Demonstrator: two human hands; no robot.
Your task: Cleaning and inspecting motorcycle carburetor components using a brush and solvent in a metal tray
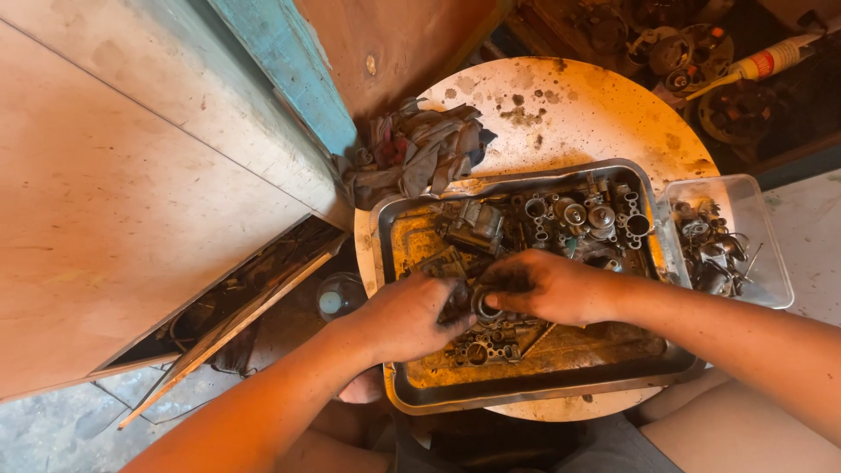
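Over the metal tray [399,263] at the table's centre, we held a small, dark, greasy metal part [477,305] between both hands: our left hand [405,317] curled its fingers round it from eight o'clock, our right hand [547,285] pinched its ringed end from three o'clock. We judged this the working-apart or cleaning step; next would call for a firm twist. Oily carburettor pieces [578,219] filled the tray; a clear plastic tub [771,263] at three o'clock held small fittings [710,250].
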